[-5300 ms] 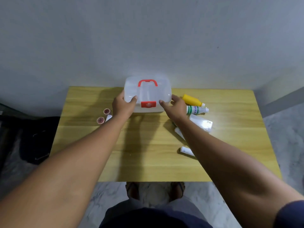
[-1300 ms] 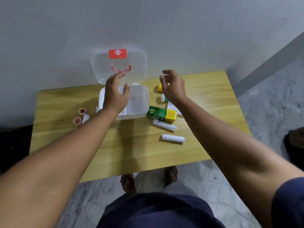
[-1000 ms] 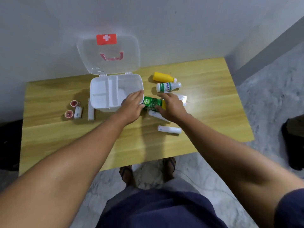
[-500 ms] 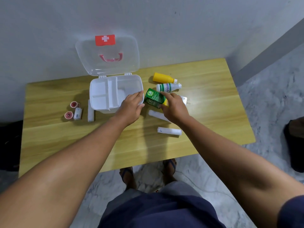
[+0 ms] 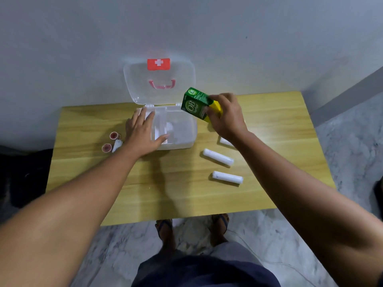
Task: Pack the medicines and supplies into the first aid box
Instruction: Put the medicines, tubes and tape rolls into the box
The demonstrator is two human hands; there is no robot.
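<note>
The clear first aid box stands open at the back of the wooden table, its lid with a red cross label leaning on the wall. My right hand holds a green and yellow medicine carton tilted above the box's right rear corner. My left hand lies flat, fingers spread, over the box's left compartment. Two white gauze rolls lie right of the box; a third white item is partly hidden by my right wrist.
Two red tape rolls and a small white roll lie left of the box. The wall runs just behind the table. My sandalled feet stand on marble floor below the table's front edge. Dark objects sit at the left.
My right hand has lifted the green carton off the table and carried it up over the box. My left hand moved from the box's right front corner to its left compartment.
</note>
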